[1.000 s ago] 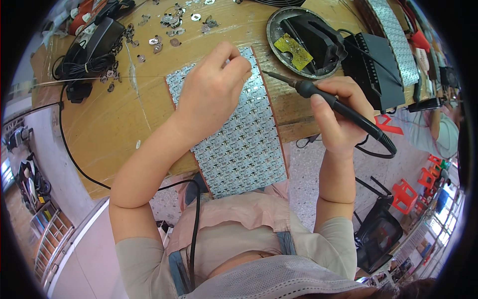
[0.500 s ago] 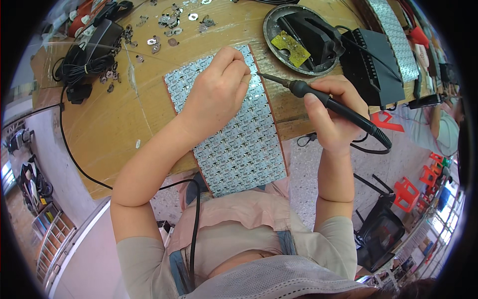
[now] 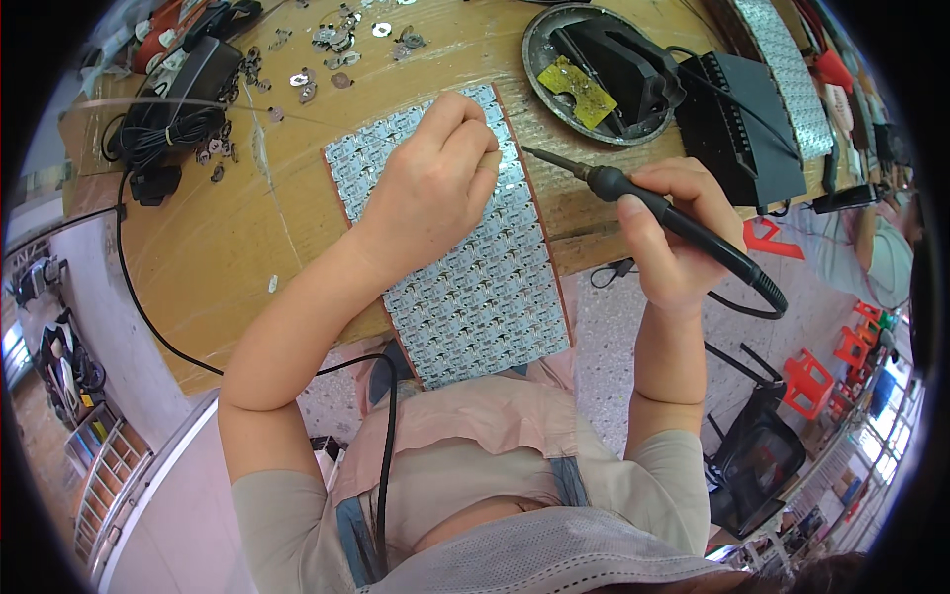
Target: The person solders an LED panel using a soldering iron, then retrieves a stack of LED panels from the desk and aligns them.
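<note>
A large panel of small pale circuit boards (image 3: 475,307) with a reddish-brown edge lies on the wooden table and reaches past its front edge toward my lap. Over the panel's upper part is my left hand (image 3: 435,178), its fingers pinched together. A thin strand of solder wire (image 3: 297,118) runs leftward from that hand; the pinched end is hidden by the fingers. My right hand (image 3: 683,228) grips a black soldering iron (image 3: 673,216) like a pen. The iron's tip points left, just off the panel's right edge and apart from it.
A round metal dish (image 3: 534,84) at the back holds a black iron stand (image 3: 623,64) and a yellow sponge (image 3: 577,91). Right of it stands a black box (image 3: 742,129). Small metal parts (image 3: 336,38) lie scattered at the back left, near a black adapter with coiled cable (image 3: 183,124).
My right hand has drawn the soldering iron slightly right and down, taking its tip away from the panel. My left hand stays nearly in place; the wire's far stretch has shifted.
</note>
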### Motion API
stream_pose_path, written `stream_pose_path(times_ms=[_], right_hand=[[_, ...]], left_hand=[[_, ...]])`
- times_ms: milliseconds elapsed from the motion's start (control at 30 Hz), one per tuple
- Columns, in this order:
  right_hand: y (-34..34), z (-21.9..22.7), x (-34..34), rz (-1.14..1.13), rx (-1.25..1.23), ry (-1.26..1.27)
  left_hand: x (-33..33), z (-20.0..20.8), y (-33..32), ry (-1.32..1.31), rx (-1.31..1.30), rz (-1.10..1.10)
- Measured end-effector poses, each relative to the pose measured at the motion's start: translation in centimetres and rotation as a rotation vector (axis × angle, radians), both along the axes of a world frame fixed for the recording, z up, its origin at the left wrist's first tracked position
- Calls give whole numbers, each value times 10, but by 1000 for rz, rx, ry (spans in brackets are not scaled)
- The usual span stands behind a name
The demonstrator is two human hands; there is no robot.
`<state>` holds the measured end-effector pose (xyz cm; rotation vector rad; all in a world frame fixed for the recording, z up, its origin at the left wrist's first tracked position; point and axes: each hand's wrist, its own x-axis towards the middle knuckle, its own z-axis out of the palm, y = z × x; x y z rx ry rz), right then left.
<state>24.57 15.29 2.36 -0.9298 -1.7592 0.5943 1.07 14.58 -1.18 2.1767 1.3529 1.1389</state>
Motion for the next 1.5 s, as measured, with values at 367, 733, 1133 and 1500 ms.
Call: stream_pose_path(times_ms=[367,733,1133,1500], right_hand=[[-7,-3,1,14,-27,3],[-10,0,9,-10,-5,18],[-26,-2,15,-10,-3,42],[-29,-3,12,-23,-46,25]], left_hand=[[4,0,-3,42,-15,-79],[6,25,-71,198,-17,-358],[5,17,-46,-116,-226,-80],[10,-5,-24,-36,-25,50]])
